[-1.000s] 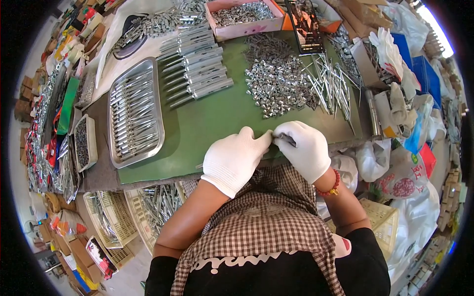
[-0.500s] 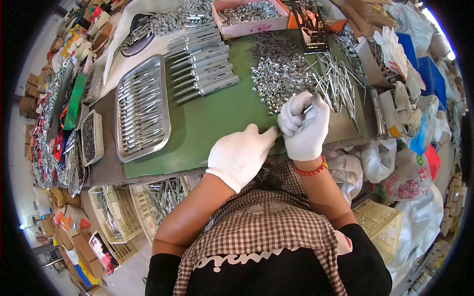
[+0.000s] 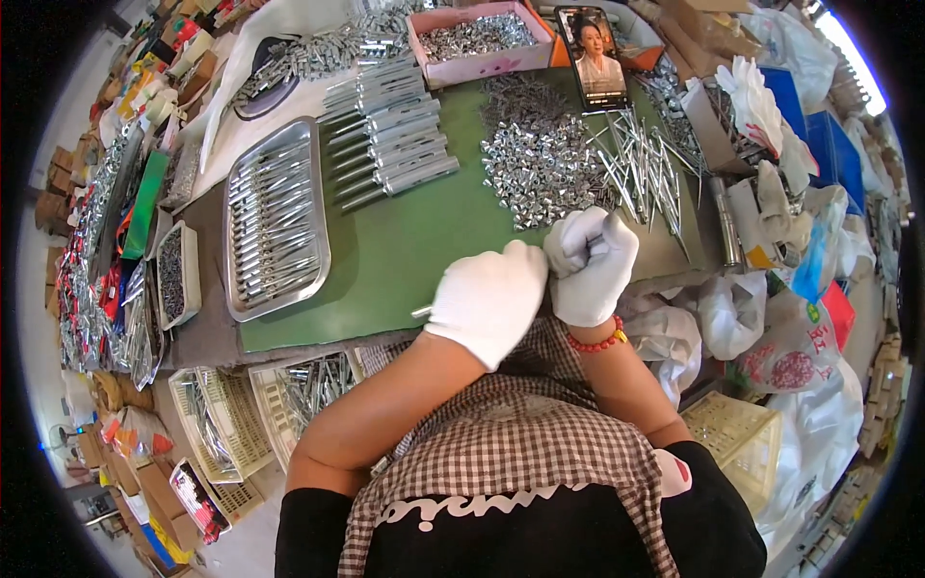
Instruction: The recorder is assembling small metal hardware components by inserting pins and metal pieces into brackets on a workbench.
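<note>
Head view: your left hand in its white glove is curled over a slim silver metal rod, whose tip pokes out just past the glove on your left, above the near edge of the green-topped counter. Your right hand, also gloved in white, is clenched into a fist touching the left one; what it grips is hidden inside the fingers. Just beyond your knuckles lies one loose heap of small shiny metal fittings, too many to count, and beside it on your right one scatter of long thin metal pins. Farther left you have one row of about ten silver tubes and one oblong steel tray packed with more rods. One pink box of small metal parts and one upright phone sit at the far edge. The open room is the bare green patch between the tray and your hands; the right edge is crowded by plastic bags, and two pale plastic baskets sit below the near edge.
</note>
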A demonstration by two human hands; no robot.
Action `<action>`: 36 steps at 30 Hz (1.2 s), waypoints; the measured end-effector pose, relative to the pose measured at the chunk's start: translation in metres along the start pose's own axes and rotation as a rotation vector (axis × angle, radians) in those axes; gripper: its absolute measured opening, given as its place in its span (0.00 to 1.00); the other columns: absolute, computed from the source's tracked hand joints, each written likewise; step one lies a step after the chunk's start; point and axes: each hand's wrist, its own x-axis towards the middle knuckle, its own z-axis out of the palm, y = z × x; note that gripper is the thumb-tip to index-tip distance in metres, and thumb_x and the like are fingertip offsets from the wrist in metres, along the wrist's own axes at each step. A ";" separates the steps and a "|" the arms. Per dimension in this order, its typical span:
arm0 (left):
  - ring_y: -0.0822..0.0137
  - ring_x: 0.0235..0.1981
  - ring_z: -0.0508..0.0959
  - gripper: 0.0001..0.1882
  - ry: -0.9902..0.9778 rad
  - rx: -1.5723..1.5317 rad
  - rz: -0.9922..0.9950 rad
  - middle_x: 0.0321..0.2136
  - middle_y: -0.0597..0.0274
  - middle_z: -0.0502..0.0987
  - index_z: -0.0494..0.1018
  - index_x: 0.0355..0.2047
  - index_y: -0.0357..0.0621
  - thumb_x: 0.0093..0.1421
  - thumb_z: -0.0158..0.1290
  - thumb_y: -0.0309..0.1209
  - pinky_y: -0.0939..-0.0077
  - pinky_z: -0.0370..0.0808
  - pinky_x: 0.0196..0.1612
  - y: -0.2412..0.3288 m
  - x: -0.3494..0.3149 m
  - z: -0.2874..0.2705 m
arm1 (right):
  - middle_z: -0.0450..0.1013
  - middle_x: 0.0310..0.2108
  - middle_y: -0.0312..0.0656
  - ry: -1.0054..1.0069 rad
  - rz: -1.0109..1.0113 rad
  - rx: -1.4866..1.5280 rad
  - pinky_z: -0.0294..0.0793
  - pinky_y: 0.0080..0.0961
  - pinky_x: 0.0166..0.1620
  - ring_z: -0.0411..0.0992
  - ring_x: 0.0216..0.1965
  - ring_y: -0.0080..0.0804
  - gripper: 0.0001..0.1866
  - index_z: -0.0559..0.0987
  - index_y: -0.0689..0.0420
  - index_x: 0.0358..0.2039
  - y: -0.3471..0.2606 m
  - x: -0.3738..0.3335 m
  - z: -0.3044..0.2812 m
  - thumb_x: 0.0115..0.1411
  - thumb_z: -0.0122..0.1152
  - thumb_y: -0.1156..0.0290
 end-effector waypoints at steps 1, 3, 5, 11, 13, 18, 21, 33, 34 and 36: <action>0.54 0.27 0.81 0.08 0.025 -0.057 -0.022 0.29 0.55 0.77 0.72 0.33 0.45 0.64 0.48 0.34 0.60 0.78 0.28 -0.008 -0.006 0.006 | 0.54 0.15 0.33 -0.006 0.021 0.085 0.44 0.23 0.22 0.50 0.16 0.21 0.29 0.64 0.58 0.16 0.001 0.001 -0.001 0.71 0.41 0.53; 0.54 0.27 0.80 0.09 -0.049 -0.120 -0.180 0.28 0.56 0.77 0.75 0.33 0.48 0.63 0.52 0.38 0.61 0.77 0.29 -0.019 -0.030 -0.008 | 0.54 0.15 0.32 -0.008 0.026 0.075 0.45 0.22 0.22 0.49 0.16 0.21 0.28 0.64 0.58 0.17 0.000 0.003 -0.009 0.71 0.42 0.53; 0.54 0.27 0.79 0.08 0.343 -0.153 -0.215 0.29 0.57 0.78 0.77 0.34 0.47 0.56 0.61 0.33 0.63 0.76 0.31 -0.039 -0.085 0.005 | 0.55 0.15 0.31 -0.002 0.035 0.073 0.46 0.21 0.21 0.48 0.16 0.20 0.26 0.66 0.59 0.20 -0.005 0.001 -0.014 0.71 0.43 0.53; 0.50 0.40 0.79 0.11 0.156 0.091 -0.865 0.39 0.53 0.79 0.78 0.40 0.44 0.56 0.58 0.31 0.58 0.74 0.45 -0.078 -0.263 0.062 | 0.54 0.15 0.31 -0.012 0.127 0.021 0.46 0.21 0.21 0.48 0.15 0.18 0.26 0.68 0.60 0.20 -0.004 0.003 -0.006 0.71 0.44 0.53; 0.50 0.41 0.78 0.12 0.160 0.116 -0.882 0.40 0.53 0.79 0.78 0.41 0.43 0.55 0.59 0.30 0.57 0.73 0.47 -0.079 -0.267 0.061 | 0.56 0.16 0.31 -0.028 0.114 -0.009 0.47 0.20 0.21 0.49 0.15 0.18 0.25 0.69 0.60 0.21 -0.005 0.003 -0.007 0.70 0.44 0.54; 0.55 0.42 0.78 0.13 0.515 0.074 -0.368 0.40 0.58 0.78 0.78 0.42 0.46 0.56 0.59 0.29 0.59 0.73 0.48 -0.070 -0.140 0.008 | 0.59 0.17 0.32 0.044 0.151 -0.051 0.50 0.18 0.21 0.53 0.17 0.17 0.20 0.71 0.60 0.24 -0.004 0.002 -0.007 0.69 0.44 0.61; 0.54 0.45 0.78 0.14 0.528 -0.001 -0.143 0.44 0.56 0.78 0.77 0.45 0.43 0.58 0.55 0.28 0.60 0.73 0.51 -0.078 -0.048 -0.011 | 0.63 0.20 0.31 0.070 0.261 -0.228 0.53 0.15 0.21 0.55 0.18 0.15 0.11 0.75 0.61 0.30 -0.007 0.001 -0.002 0.66 0.46 0.71; 0.50 0.37 0.76 0.10 0.274 0.008 -0.165 0.34 0.54 0.75 0.77 0.36 0.43 0.56 0.60 0.33 0.59 0.74 0.42 -0.094 0.026 0.004 | 0.68 0.28 0.30 -0.120 0.231 -0.495 0.63 0.13 0.30 0.62 0.27 0.14 0.09 0.78 0.60 0.39 -0.016 -0.005 -0.004 0.63 0.48 0.77; 0.50 0.37 0.76 0.10 0.271 0.010 -0.167 0.34 0.54 0.75 0.77 0.36 0.43 0.56 0.60 0.33 0.59 0.74 0.42 -0.095 0.023 0.006 | 0.68 0.29 0.31 -0.150 0.190 -0.517 0.64 0.14 0.30 0.63 0.26 0.15 0.10 0.78 0.60 0.42 -0.015 -0.005 -0.004 0.64 0.48 0.76; 0.49 0.39 0.77 0.09 0.417 -0.108 -0.050 0.35 0.54 0.76 0.76 0.37 0.43 0.56 0.59 0.31 0.58 0.74 0.44 -0.101 0.017 0.013 | 0.69 0.29 0.31 -0.178 0.150 -0.537 0.65 0.15 0.31 0.63 0.26 0.16 0.11 0.78 0.60 0.44 -0.018 -0.007 -0.003 0.66 0.48 0.75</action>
